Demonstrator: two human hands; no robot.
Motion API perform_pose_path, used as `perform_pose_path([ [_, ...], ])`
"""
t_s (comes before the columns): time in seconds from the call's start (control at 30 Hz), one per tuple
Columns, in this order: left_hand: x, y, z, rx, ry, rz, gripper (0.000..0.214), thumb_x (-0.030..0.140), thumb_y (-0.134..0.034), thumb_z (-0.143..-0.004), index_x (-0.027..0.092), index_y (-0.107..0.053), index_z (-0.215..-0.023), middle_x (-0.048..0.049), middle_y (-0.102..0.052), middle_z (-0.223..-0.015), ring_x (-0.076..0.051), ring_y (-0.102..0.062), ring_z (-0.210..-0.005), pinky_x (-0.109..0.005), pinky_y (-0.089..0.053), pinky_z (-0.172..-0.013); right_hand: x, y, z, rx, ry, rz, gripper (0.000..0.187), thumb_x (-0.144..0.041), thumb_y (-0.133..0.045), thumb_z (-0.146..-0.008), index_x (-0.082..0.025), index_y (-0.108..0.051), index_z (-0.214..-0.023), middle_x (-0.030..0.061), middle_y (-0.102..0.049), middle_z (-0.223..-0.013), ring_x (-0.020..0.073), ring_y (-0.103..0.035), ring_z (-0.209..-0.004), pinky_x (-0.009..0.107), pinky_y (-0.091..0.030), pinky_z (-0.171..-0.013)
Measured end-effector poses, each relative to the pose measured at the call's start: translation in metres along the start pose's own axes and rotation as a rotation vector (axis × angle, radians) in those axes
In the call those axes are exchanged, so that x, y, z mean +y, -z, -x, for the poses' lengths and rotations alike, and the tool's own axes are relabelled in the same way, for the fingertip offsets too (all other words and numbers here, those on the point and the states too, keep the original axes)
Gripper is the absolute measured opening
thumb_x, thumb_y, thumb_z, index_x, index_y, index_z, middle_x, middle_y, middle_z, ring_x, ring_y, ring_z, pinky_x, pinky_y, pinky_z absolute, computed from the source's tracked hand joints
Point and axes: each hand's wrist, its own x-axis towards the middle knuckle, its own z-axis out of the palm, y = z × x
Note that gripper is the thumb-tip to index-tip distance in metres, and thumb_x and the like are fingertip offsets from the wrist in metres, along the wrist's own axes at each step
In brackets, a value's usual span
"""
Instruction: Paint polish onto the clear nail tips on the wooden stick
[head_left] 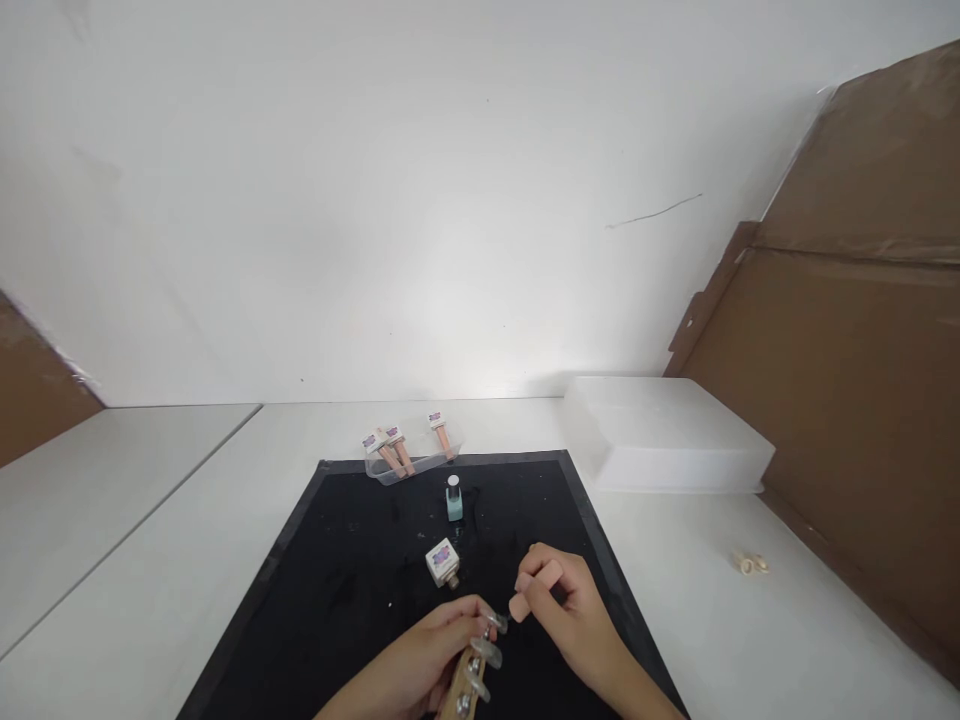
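My left hand (451,640) grips a wooden display stick (459,690), with false nails (487,653) mounted on metal pegs along it. Between the fingers and thumb of my right hand (574,610) is a pink-handled nail polish brush (536,590). Its lower end is close to the false nail at the top of the stick; whether the bristles touch it I cannot tell. Beyond my left hand, an uncapped nail polish bottle (441,561) with a white label lies on the black mat (360,600). Farther back stands a small teal bottle (454,500) with a white cap.
A clear plastic tray (386,477) at the mat's far edge holds several pink-capped nail polish bottles (405,455). An upturned white bin (667,440) sits at the back right. Small cream rings (750,562) lie at the right, near a brown cardboard panel (847,400).
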Motion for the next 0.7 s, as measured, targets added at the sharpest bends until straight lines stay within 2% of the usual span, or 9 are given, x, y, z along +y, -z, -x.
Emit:
perform_pose_path([
  [0.13, -0.0023, 0.0013, -0.0012, 0.004, -0.017, -0.008, 0.019, 0.036, -0.058, -0.068, 0.019, -0.053, -0.075, 0.0067, -0.043, -0.057, -0.005, -0.036, -0.047, -0.016, -0.034, -0.047, 0.0012, -0.0002, 0.0006, 0.016, 0.015, -0.022, 0.029, -0.011, -0.047, -0.077, -0.02, -0.043, -0.049, -0.0022, -0.053, -0.049, 0.0119, -0.049, -0.046, 0.023, -0.036, -0.047],
  [0.4, -0.0002, -0.0001, -0.0015, 0.018, -0.003, 0.02, 0.021, 0.035, -0.061, -0.065, 0.018, -0.051, -0.074, 0.0074, -0.041, -0.056, -0.004, -0.035, -0.047, -0.015, -0.031, -0.046, -0.0049, 0.0024, 0.0016, -0.034, 0.037, -0.005, 0.02, -0.016, -0.05, -0.082, -0.017, -0.056, -0.062, 0.0003, -0.059, -0.061, 0.0134, -0.054, -0.056, 0.023, -0.039, -0.054],
  [0.63, 0.004, -0.0031, 0.0039, 0.006, 0.01, -0.007, 0.019, 0.034, -0.059, -0.067, 0.018, -0.052, -0.072, 0.0077, -0.04, -0.054, -0.004, -0.034, -0.046, -0.015, -0.03, -0.045, -0.0014, 0.0011, -0.0005, 0.02, 0.025, -0.055, 0.027, -0.01, -0.048, -0.076, -0.019, -0.044, -0.051, -0.0024, -0.053, -0.05, 0.0116, -0.05, -0.047, 0.022, -0.037, -0.049],
  [0.7, 0.005, -0.0037, 0.0047, 0.012, 0.013, 0.003, 0.019, 0.034, -0.059, -0.067, 0.018, -0.051, -0.072, 0.0076, -0.041, -0.055, -0.004, -0.034, -0.046, -0.015, -0.03, -0.045, -0.0027, 0.0017, -0.0007, 0.02, 0.041, -0.054, 0.027, -0.012, -0.048, -0.078, -0.018, -0.046, -0.052, -0.0018, -0.054, -0.053, 0.0121, -0.051, -0.049, 0.023, -0.037, -0.05],
])
